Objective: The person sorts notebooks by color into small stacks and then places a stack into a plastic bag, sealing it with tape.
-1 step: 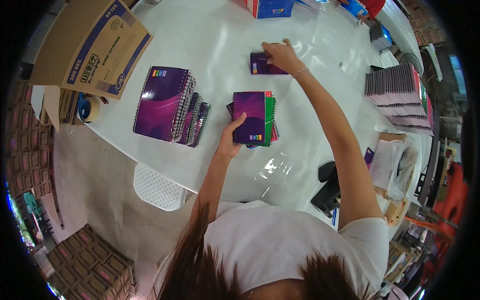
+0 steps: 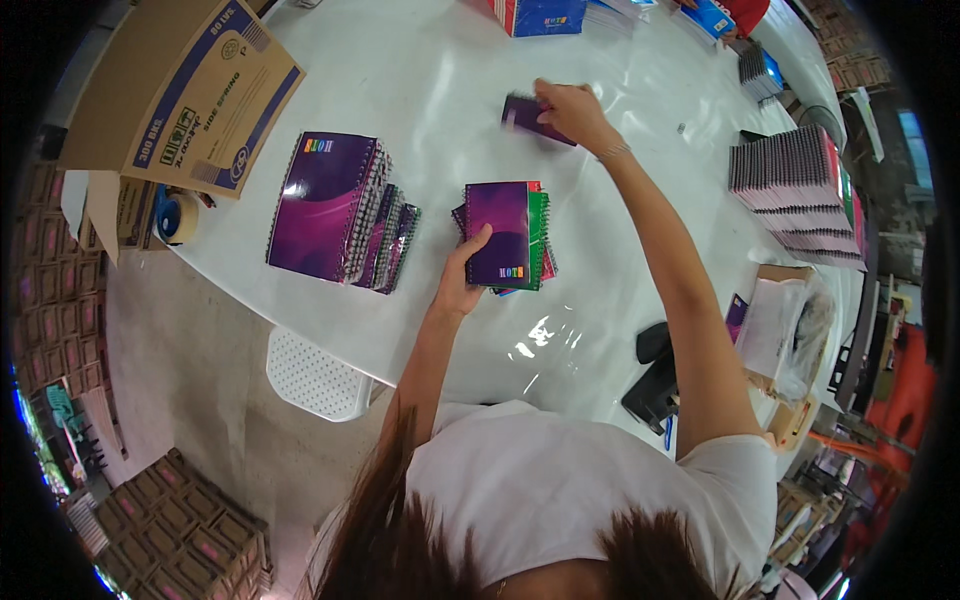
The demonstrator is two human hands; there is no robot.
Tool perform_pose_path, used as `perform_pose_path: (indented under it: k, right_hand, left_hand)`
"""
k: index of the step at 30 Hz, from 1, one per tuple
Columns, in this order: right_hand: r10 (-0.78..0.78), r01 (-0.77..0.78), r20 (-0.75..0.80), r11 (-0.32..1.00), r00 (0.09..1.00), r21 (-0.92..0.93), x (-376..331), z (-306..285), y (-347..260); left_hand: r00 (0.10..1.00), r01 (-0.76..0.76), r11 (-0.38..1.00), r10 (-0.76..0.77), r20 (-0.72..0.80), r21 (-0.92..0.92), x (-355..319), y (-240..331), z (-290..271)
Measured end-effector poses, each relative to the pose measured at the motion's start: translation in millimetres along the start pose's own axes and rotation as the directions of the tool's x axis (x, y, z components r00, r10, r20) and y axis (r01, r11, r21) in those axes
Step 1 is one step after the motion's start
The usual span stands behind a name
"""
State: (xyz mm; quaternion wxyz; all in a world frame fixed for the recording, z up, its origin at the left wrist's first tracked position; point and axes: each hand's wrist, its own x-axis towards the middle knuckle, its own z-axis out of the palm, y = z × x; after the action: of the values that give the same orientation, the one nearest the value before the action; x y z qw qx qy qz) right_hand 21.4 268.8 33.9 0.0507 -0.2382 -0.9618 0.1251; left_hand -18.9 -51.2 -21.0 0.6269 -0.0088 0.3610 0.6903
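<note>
My left hand (image 2: 460,278) is closed on a small stack of spiral notebooks (image 2: 497,235), its thumb lying across the purple top cover. Green and red notebooks stick out of that stack at uneven angles. Farther away, the fingers of my right hand (image 2: 574,112) pinch the right part of a dark purple flat piece (image 2: 522,113), slightly blurred. Whether it is a cover or a thin notebook I cannot make out. To the left of my left hand, piles of purple spiral notebooks (image 2: 325,205) stand on the white table (image 2: 440,110).
An open cardboard box (image 2: 215,110) stands at the far left beside a tape roll (image 2: 178,218). Tall notebook stacks (image 2: 790,190) are on the right. A black device (image 2: 655,390) lies near my right arm. A white stool (image 2: 318,375) sits below the table edge. Another person's red sleeve (image 2: 748,15) shows at the far right.
My right hand has shifted slightly to the right, and the dark purple piece in its fingers has turned to a slant. My left hand and its notebooks are nearly still.
</note>
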Motion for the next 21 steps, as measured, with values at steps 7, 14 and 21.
perform_pose_path:
  k: [7, 14, 21]
  right_hand:
    - [0.415, -0.232, 0.083, 0.323, 0.906, 0.917, -135, -65, -101]
    - [0.279, -0.141, -0.173, 0.821, 0.945, 0.554, -216, -18, -121]
    - [0.079, -0.041, -0.262, 0.988, 0.962, 0.147, -259, 3, -119]
  left_hand:
    - [0.992, -0.104, 0.986, 0.112, 0.051, -0.131, -8, 2, 30]
    - [1.0, 0.023, 0.994, -0.023, -0.007, 0.108, 4, 2, 32]
    - [0.974, 0.185, 0.93, -0.217, 0.066, 0.318, -2, 10, 59]
